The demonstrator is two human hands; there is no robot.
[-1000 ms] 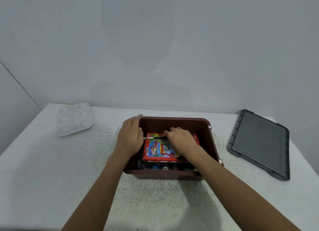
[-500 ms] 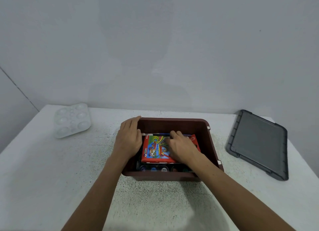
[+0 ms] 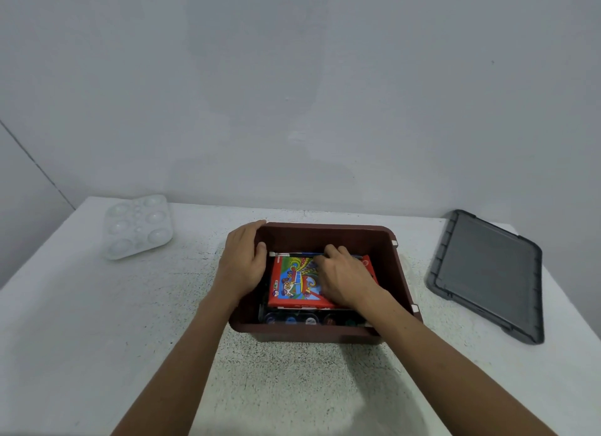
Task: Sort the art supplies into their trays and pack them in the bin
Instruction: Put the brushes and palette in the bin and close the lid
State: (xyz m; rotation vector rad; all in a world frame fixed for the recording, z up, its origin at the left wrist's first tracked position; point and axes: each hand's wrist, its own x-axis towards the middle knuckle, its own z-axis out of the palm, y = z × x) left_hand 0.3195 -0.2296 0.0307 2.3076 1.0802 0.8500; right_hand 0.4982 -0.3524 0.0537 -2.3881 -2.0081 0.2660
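Plain grey wall (image 3: 292, 94), white speckled table (image 3: 97, 321), soft even light

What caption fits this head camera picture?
Left hand grips the brown bin; right hand holds a paintbrush by the red box.

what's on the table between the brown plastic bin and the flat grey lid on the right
Nothing: in the head view, the stretch of speckled white table between the brown plastic bin and the flat grey lid is bare.
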